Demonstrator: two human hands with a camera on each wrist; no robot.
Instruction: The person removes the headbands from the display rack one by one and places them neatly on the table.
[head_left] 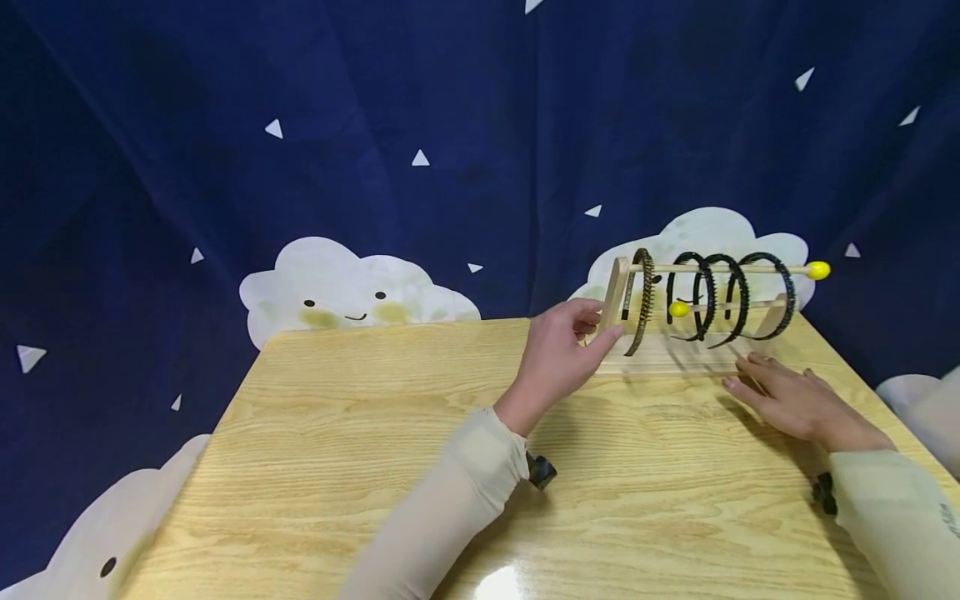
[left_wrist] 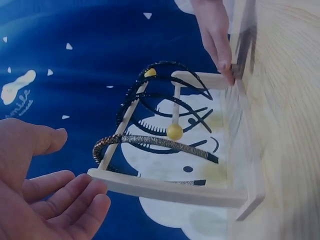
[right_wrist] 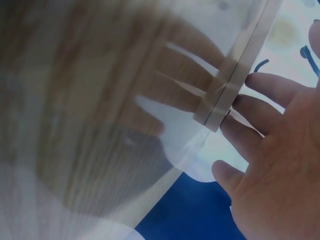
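A wooden headband rack (head_left: 615,293) stands toward the back right of the table, with yellow-tipped rods and several headbands on it. One brown-gold headband (head_left: 647,304) hangs beside the left upright; black headbands (head_left: 742,302) are spread further right along the upper rod. My left hand (head_left: 558,346) is at that left upright, its thumb apart from the fingers; the fingertips (left_wrist: 95,187) are right at the upright's end in the left wrist view. My right hand (head_left: 798,400) lies low by the base's right end, fingers extended, with fingertips (right_wrist: 240,100) at the base's edge (right_wrist: 220,105).
The light wood table (head_left: 337,467) reaches back to a dark blue curtain (head_left: 375,108) printed with clouds and white triangles. Its right edge runs close past my right hand. One lower rod ends in a yellow ball (left_wrist: 175,131).
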